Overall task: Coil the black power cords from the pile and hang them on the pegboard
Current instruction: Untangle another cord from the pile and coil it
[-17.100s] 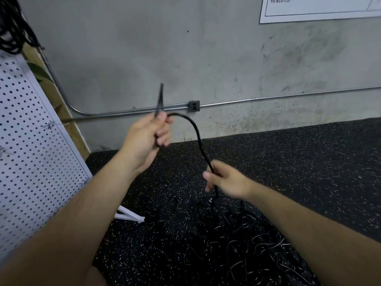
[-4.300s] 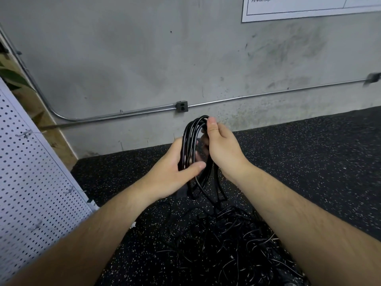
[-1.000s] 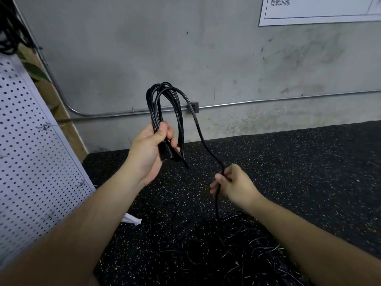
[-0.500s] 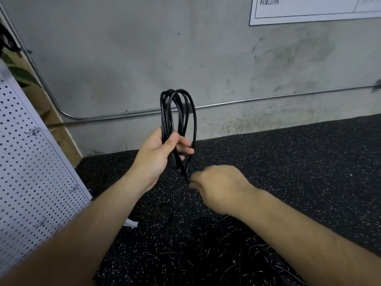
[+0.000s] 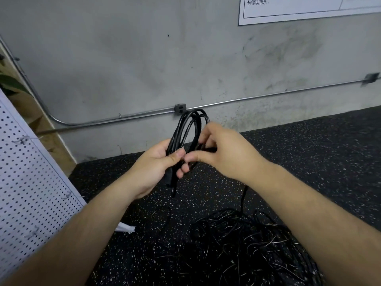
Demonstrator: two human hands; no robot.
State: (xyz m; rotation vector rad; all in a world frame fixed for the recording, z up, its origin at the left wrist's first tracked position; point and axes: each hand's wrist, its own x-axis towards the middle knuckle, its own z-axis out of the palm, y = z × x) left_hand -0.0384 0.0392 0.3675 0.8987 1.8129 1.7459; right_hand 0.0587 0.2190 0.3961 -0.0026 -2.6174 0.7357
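Note:
A black power cord (image 5: 188,125) is gathered into several upright loops in front of me. My left hand (image 5: 153,169) grips the loops at their lower part, thumb across them, with a plug end hanging below the palm. My right hand (image 5: 224,153) pinches a strand of the same cord against the right side of the loops; the free tail drops from under its wrist toward the floor. The pile of tangled black cords (image 5: 243,246) lies on the floor below my arms. The white pegboard (image 5: 31,182) with small metal hooks leans at the left.
Black speckled rubber flooring (image 5: 309,153) runs to a grey concrete wall (image 5: 144,58) with a metal conduit and a small outlet box (image 5: 180,109). A white poster is at the top right. A white foot of the pegboard (image 5: 125,228) rests on the floor.
My right hand has risen from below the coil to its right side, bringing a strand up against the loops. The coil in my left hand has tilted slightly right.

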